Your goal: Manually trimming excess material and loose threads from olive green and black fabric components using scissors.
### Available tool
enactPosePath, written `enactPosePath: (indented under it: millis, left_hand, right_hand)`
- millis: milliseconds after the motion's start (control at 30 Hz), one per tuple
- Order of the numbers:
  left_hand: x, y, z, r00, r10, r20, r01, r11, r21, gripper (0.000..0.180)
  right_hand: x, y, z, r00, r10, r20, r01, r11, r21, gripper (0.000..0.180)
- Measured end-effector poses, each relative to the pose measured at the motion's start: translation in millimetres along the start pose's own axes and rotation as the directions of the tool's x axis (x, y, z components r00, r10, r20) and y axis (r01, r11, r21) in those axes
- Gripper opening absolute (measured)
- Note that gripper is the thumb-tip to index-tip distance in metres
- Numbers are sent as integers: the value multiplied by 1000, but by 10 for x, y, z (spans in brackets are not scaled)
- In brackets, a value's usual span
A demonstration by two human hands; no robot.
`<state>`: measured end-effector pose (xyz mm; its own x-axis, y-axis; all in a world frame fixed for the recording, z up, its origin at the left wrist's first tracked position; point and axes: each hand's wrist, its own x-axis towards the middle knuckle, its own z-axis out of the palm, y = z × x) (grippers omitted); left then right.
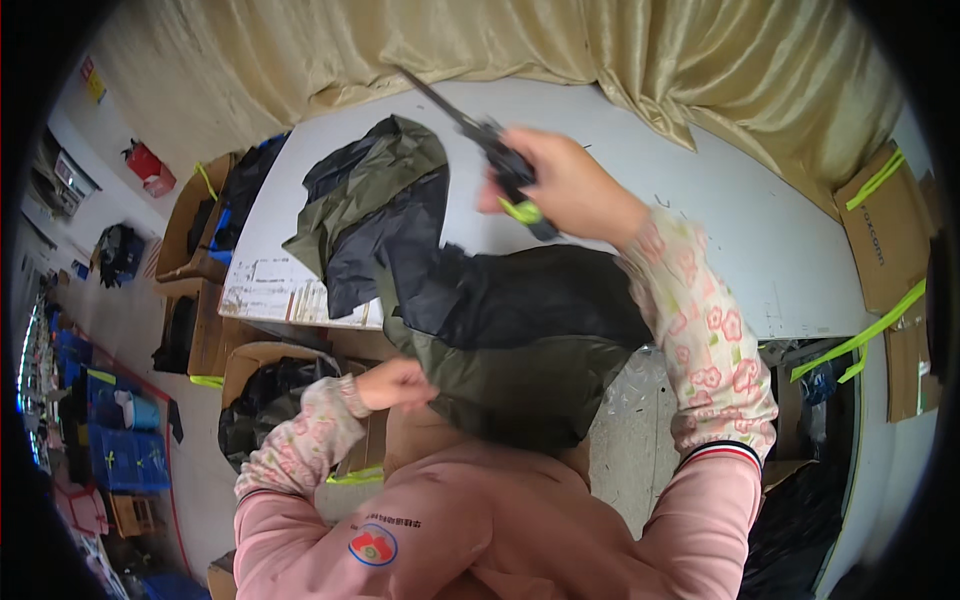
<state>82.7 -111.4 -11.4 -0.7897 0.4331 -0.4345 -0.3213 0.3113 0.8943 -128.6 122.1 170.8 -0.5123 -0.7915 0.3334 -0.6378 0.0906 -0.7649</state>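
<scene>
A thin olive-green and black fabric piece (530, 300), crumpled and slightly shiny, lies over the near table edge and drapes down across my lap. Its far part bunches up on the left of the table. My right hand (560, 180) is raised above the table, closed round the black handles of a pair of scissors (515, 180). Their long dark blades point to the far left, and a yellow-green band shows by the handle. My left hand (397, 384) is closed at the fabric's left edge by my lap, its fingertips against the olive part and slightly blurred.
The white table (520, 110) has worn near edges, with a gold curtain (480, 40) hanging behind it. Cardboard boxes (205, 325) holding dark cloth stand along the left. More cardboard (880, 240) with yellow-green straps is at the right. Blue bins (130, 455) stand farther left.
</scene>
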Motion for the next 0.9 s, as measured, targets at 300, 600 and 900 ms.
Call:
enactPosePath:
  millis: [300, 600, 900]
  left_hand:
    - [-545, -96, -460, 853, 315, -415, -81, 867, 491, 18]
    - [199, 110, -673, 806, 576, -132, -159, 426, 891, 36]
    - [428, -170, -951, 822, 542, -175, -176, 533, 827, 32]
  right_hand:
    - [-1426, 1062, 350, 832, 538, -135, -497, 832, 246, 18]
    - [-1980, 1419, 572, 898, 407, -168, -440, 823, -359, 39]
    - [-2112, 1649, 728, 885, 376, -274, -458, 806, -375, 41]
